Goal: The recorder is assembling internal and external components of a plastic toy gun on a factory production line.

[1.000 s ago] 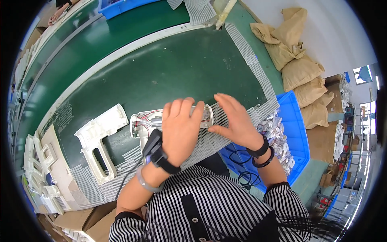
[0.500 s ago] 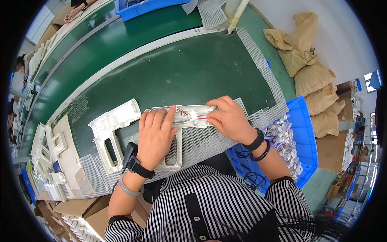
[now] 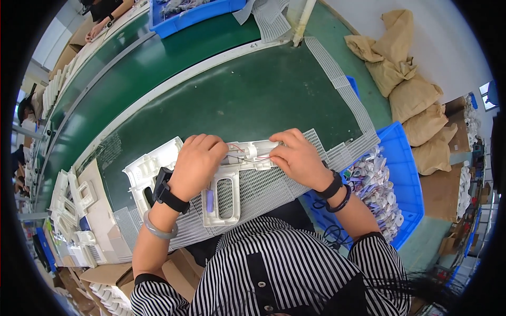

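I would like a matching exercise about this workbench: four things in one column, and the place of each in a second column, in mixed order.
Things:
1. white plastic housing
2. blue bin
3. brown sacks
4. second white housing

Places:
A. on the floor, far right
B. under both hands
C. beside the left hand, on its outer side
D. beyond the right hand, at the bench's right end

Pairs: 1-B, 2-D, 3-A, 4-C
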Available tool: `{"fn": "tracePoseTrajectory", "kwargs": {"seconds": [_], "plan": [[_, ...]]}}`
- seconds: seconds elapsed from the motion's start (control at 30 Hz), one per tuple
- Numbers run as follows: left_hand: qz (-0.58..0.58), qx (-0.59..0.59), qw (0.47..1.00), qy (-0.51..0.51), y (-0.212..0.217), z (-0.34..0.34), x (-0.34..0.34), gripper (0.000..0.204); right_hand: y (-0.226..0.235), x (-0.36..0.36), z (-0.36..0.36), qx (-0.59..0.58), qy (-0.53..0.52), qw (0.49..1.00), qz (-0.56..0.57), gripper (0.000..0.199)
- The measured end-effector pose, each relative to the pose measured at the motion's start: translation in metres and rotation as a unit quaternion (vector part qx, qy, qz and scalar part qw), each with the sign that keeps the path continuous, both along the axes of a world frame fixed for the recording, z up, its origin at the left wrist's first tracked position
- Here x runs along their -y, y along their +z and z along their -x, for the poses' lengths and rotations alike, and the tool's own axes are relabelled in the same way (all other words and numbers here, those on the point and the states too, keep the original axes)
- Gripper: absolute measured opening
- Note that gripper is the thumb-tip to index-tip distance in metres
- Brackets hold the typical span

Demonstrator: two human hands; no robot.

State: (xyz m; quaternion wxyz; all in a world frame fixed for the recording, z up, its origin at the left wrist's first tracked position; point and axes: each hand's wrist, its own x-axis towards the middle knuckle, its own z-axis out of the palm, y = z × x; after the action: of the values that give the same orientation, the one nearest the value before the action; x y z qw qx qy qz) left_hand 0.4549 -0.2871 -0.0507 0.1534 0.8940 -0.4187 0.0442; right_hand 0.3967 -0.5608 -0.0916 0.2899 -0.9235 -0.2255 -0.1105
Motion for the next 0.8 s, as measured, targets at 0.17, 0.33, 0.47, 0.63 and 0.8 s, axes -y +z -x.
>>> {"fn": "tracePoseTrajectory", "kwargs": {"seconds": [0.17,0.33,0.47,0.63,0.8], "plan": [[0.04,-0.098,0.991,0.078,-0.003,-0.006,0.009,0.006,-0.001,-0.001,0.002,-0.015,-0.002,1.0,-0.01,0.01],[0.054,-0.134,0.984,0.101,-0.008,-0.015,0.015,0.009,0.003,-0.003,0.004,-0.014,-0.008,1.0,0.002,0.009],[-0.103,-0.021,0.99,0.09,-0.007,-0.011,0.018,0.008,0.002,-0.004,0.005,-0.042,-0.024,0.999,-0.011,0.008],[-0.117,0.018,0.987,0.104,-0.009,-0.004,0.021,0.007,0.003,-0.004,0.008,-0.064,-0.031,0.996,-0.048,0.006],[0.061,-0.041,0.987,0.143,-0.015,-0.004,0.014,0.016,0.004,-0.004,0.009,-0.084,-0.027,0.994,-0.059,0.007]]}}
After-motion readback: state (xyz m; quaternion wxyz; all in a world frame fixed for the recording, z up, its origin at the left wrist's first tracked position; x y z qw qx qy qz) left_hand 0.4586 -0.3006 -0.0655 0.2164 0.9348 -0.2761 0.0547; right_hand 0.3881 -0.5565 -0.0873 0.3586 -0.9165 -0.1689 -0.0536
